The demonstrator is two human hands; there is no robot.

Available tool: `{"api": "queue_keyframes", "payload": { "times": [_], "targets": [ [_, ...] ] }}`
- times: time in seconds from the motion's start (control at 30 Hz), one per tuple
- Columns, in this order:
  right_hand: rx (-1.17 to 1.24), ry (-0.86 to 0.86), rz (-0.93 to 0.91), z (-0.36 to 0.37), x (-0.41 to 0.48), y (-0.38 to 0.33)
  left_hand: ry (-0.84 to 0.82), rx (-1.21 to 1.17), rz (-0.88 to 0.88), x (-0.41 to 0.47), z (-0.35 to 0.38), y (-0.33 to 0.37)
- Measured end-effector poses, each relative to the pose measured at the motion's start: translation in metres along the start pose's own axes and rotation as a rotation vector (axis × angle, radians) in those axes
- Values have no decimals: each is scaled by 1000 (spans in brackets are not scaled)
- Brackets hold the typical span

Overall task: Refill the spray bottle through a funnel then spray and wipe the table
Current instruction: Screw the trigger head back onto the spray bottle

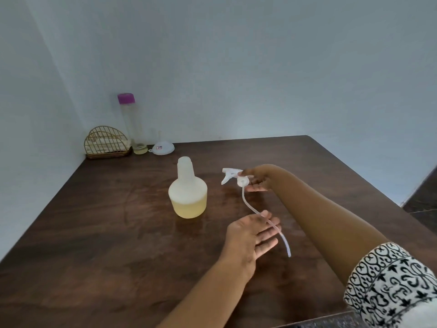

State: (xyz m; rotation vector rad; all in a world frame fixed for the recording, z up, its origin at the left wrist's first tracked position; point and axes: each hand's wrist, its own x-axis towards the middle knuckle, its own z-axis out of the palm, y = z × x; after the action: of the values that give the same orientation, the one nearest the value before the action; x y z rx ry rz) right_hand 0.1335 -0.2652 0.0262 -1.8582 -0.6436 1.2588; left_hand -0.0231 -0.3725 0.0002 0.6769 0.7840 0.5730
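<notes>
A translucent spray bottle (188, 190) stands uncapped in the middle of the dark wooden table (94, 233), with yellowish liquid in its lower part. To its right my right hand (256, 177) holds the white trigger sprayer head (233, 176) just above the table. The head's long clear dip tube (267, 220) curves down toward me. My left hand (250, 235) is open, palm up, under the tube, which lies across its fingers. A white funnel (163, 147) lies upside down at the back of the table.
At the back left corner stand a tall clear bottle (133, 124) with a purple cap and a gold wire holder (106, 143) with folded cloths. Walls close the table's left and back sides. The right edge borders dark floor (423, 200).
</notes>
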Motion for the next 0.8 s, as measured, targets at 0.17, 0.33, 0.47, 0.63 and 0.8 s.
{"api": "queue_keyframes", "payload": {
  "times": [0.17, 0.33, 0.47, 0.63, 0.8],
  "targets": [
    [376, -16, 12, -9, -9, -4, -47, -24, 120, -27, -28, 39],
    [621, -163, -137, -7, -26, -20, -67, 132, 286, -48, -50, 95],
    [804, -192, -305, -6, -50, -57, -14, 290, 498, -49, -53, 160],
    [975, -136, -387, -7, -65, -86, 75, 445, 670, -28, -52, 215],
    [961, -99, -430, -6, -64, -82, 133, 560, 722, -3, -56, 224]
  ]
}}
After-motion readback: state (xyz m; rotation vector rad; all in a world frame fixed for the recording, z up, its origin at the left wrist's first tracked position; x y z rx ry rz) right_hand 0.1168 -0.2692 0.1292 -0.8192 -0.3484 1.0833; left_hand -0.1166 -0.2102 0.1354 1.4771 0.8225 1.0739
